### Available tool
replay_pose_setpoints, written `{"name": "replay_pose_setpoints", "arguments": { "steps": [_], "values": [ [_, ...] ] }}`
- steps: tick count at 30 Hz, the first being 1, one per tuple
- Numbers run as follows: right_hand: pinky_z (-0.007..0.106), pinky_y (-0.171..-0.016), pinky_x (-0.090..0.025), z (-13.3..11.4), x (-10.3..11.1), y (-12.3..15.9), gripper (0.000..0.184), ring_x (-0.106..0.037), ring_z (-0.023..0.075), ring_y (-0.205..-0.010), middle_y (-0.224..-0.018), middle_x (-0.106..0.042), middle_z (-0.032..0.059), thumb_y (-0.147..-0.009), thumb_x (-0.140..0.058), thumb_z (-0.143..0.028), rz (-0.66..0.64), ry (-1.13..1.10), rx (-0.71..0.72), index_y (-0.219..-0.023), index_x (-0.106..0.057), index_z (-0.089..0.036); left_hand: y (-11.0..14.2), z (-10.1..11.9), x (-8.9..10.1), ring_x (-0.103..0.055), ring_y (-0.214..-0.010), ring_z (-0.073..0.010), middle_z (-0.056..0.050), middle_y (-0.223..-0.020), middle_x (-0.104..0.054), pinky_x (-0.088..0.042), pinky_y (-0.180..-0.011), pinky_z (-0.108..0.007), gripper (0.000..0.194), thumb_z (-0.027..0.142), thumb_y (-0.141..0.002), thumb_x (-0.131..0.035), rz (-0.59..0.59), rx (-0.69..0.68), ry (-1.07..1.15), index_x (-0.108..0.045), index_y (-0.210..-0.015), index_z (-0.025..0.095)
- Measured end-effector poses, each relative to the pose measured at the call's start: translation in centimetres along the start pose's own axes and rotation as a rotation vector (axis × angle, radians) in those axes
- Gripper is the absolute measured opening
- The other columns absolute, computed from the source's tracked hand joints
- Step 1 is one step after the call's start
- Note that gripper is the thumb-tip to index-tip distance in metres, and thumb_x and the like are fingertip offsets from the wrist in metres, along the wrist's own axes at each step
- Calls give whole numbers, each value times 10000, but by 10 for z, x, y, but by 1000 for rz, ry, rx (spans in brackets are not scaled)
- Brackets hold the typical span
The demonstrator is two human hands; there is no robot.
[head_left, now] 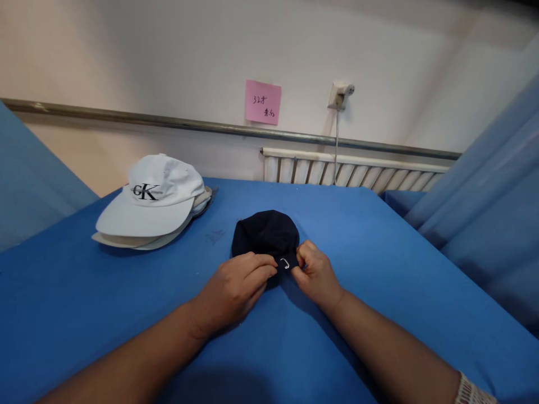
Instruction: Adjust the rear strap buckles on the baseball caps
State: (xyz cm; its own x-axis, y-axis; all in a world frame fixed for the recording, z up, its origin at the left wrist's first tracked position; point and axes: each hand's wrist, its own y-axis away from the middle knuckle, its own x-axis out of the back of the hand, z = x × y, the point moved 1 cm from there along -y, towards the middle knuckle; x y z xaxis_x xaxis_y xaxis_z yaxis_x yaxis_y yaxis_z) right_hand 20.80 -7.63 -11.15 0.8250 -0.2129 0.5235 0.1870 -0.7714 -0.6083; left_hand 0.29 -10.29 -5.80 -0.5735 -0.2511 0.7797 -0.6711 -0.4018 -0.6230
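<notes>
White cap (168, 179): your landmark; it sits on top of more caps (166, 241), its brim turned toward you.
Navy cap (269, 227): right of the white cap and a little nearer you, resting on the blue cover (332, 224), its crown away from you and partly slumped.
Left hand (236, 286): right of the white cap and nearer you; its fingers are bent together and clamped on the near edge of the navy cap.
Right hand (318, 278): farther right of the white cap than your left hand; its thumb and fingers pinch the other end of the same near band (293, 261).
Silver fitting (287, 262): on that band between your hands, right of the white cap; it looks like a buckle, though it is too small to be sure.
Band risk: if your two hands pull unevenly, the band could twist or slip out of the right pinch.
Fitting risk: a hard tug across the metal could bend it or snag the cloth.
Crown risk: pressing down with your left hand could crease the soft crown.
Pink note (263, 92): on the wall, above and right of the white cap.
Radiator (303, 168): beyond the cover, right of the white cap.
</notes>
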Motion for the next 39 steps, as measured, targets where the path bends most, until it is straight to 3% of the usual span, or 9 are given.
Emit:
{"name": "replay_pose_setpoints", "arguments": {
  "steps": [10,19,23,25,28,32,39],
  "values": [
    [265,-622,-424,-4,4,2,172,-506,138,-682,-811,-520,5,-744,-518,-88,-58,30,55,-776,-419,-224,6,-3,-5,-666,-1089,-200,-67,-1138,-711,-555,-943,-352,240,145,-901,-586,-15,132,62,-612,-1134,198],
    [303,-686,-500,-26,10,6,151,-587,182,-813,-998,-588,81,-885,-521,-168,-132,111,232,-1031,-503,-204,4,-1,-4,-662,-848,-173,-70,-1094,-720,-535,-736,-317,180,94,-905,-554,-25,60,44,-639,-1027,195],
    [316,-708,-504,-27,9,6,177,-591,202,-858,-983,-585,84,-857,-509,-123,-163,144,251,-1015,-503,-203,-1,3,2,-661,-978,-194,-79,-1122,-706,-537,-845,-334,187,115,-898,-565,-95,79,149,-632,-1055,192],
    [307,-693,-494,-25,9,5,192,-581,196,-835,-938,-576,72,-819,-494,-83,-136,141,237,-966,-489,-206,-2,3,6,-654,-1042,-210,-83,-1129,-701,-533,-903,-346,195,167,-880,-600,-98,134,215,-624,-1071,193],
    [293,-664,-473,-21,10,4,214,-559,180,-785,-918,-557,57,-769,-487,-64,-135,133,215,-920,-461,-213,-1,-6,10,-675,-913,-181,-69,-1048,-708,-547,-816,-307,184,201,-882,-582,-39,271,239,-619,-1062,190],
    [282,-645,-439,-17,14,3,256,-542,169,-767,-945,-548,48,-713,-480,-50,-275,191,156,-900,-442,-221,4,-23,8,-655,-781,-154,-50,-951,-714,-514,-712,-276,154,215,-909,-523,31,452,168,-642,-1002,183],
    [269,-636,-386,-10,20,-2,295,-518,149,-739,-955,-547,25,-673,-458,-20,-452,257,80,-885,-432,-224,3,-34,2,-603,-673,-150,-13,-779,-682,-447,-632,-280,183,256,-897,-493,-139,597,182,-659,-873,186]
  ]
}}
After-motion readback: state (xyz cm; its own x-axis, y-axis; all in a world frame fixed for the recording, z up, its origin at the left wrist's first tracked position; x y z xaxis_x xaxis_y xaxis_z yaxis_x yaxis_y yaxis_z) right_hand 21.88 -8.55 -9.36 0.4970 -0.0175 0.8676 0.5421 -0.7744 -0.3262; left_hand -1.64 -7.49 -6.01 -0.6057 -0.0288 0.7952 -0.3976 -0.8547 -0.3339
